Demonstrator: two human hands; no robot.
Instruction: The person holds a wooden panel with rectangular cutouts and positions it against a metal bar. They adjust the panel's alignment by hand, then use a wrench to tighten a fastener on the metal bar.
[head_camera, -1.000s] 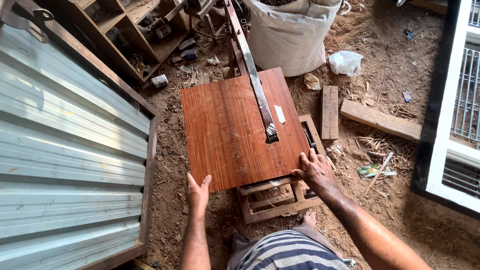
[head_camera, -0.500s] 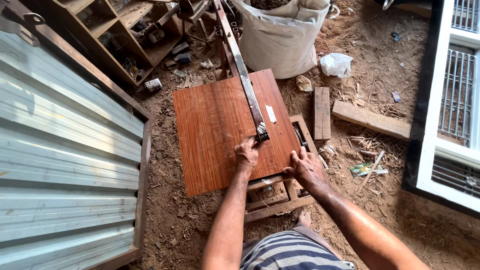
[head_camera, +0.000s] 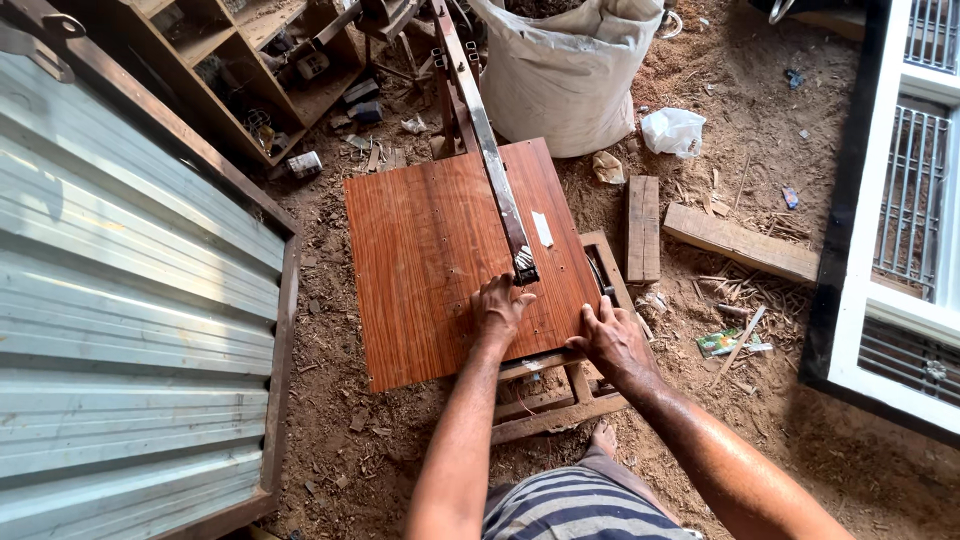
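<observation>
The person crouches over a reddish wooden board that lies flat on a low wooden frame set on the sawdust-covered floor. The left hand rests on the board near its front edge, fingers loosely curled together, with the fingertips right at the lower end of a long metal bar that runs diagonally across the board from the far side. Whether those fingers pinch the bar's tip or only touch it cannot be told. The right hand lies spread, fingers apart, gripping the board's near right corner where it overhangs the frame.

By the look of it, the step in hand is lining up or steadying the board under the bar: one hand at the bar's end, the other bracing the corner. A next move would seem to call for keeping the corner pinned so the board does not slide on the frame.

Much is hard to make out. The bar's far end is lost among clutter near a large white sack. The small fitting at the bar's tip is too small to identify. The frame is mostly hidden beneath the board, and the shelves at the upper left hold indistinct odds and ends. A corrugated metal sheet fills the left side, cut off by the edge.
</observation>
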